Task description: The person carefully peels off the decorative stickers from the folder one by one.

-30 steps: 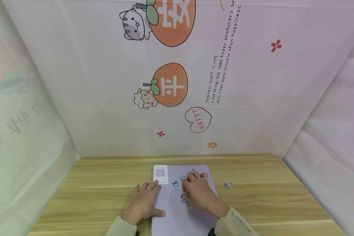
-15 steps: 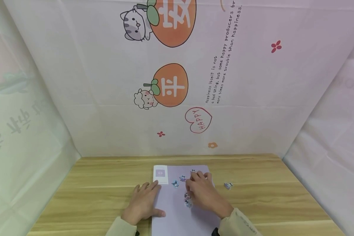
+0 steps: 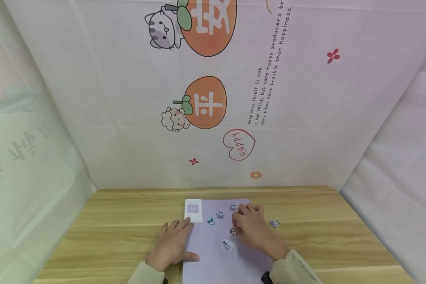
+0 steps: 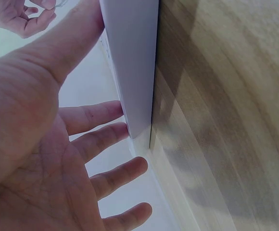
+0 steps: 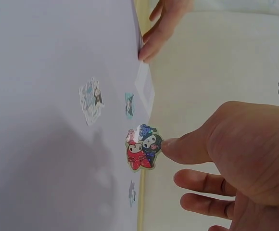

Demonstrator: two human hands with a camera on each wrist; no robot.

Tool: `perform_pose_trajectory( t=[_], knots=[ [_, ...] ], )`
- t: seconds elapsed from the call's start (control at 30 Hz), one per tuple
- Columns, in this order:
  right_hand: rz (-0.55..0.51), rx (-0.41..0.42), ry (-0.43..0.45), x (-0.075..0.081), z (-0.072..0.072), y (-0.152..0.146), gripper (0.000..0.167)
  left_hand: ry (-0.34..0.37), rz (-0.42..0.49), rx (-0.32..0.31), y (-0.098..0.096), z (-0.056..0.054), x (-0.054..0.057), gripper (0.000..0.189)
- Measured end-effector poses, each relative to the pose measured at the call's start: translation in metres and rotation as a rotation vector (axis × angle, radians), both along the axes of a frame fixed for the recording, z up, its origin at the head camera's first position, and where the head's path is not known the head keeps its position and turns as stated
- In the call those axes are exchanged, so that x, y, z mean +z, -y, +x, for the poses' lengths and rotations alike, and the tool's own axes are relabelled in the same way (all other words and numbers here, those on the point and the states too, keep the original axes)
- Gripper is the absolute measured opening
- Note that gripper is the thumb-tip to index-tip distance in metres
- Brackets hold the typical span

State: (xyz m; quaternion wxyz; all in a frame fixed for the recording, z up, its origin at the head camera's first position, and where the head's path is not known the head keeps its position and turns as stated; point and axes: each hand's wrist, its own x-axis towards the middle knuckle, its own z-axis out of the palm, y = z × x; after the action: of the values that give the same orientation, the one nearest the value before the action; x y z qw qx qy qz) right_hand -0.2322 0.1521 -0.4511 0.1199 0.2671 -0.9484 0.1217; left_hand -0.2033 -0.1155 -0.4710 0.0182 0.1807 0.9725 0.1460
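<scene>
My right hand (image 3: 253,228) pinches a small cartoon sticker (image 5: 140,150) by its edge, with a red figure and a dark figure on it. It hovers over a lavender slab (image 3: 206,260), perhaps a box or thick pad. A bluish sticker (image 3: 227,244) lies on the slab below that hand. Farther up are more stickers: one (image 3: 211,221) left, one (image 3: 220,215) beside it, one (image 3: 232,207) near the far edge. My left hand (image 3: 172,242) rests along the slab's left edge, fingers straight, fingertips and thumb touching it in the left wrist view.
A white label (image 3: 193,216) with a lavender square covers the slab's far left corner. On the wooden table (image 3: 305,244), right of the slab, lies another sticker (image 3: 275,223). A printed white cloth (image 3: 127,157) hangs behind the table, with pale cloth at both sides.
My right hand has moved right with the pinched sticker, away from the bluish one, which now shows fully. The far sticker is uncovered too. My left hand has stayed still.
</scene>
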Motion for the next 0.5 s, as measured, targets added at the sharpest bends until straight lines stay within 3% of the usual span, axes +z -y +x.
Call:
perform_pose_trajectory(
  t=[0.5],
  knots=[
    [-0.011, -0.071, 0.033, -0.010, 0.000, -0.027, 0.023, -0.014, 0.007, -0.004, 0.000, 0.000, -0.001, 0.095]
  ],
)
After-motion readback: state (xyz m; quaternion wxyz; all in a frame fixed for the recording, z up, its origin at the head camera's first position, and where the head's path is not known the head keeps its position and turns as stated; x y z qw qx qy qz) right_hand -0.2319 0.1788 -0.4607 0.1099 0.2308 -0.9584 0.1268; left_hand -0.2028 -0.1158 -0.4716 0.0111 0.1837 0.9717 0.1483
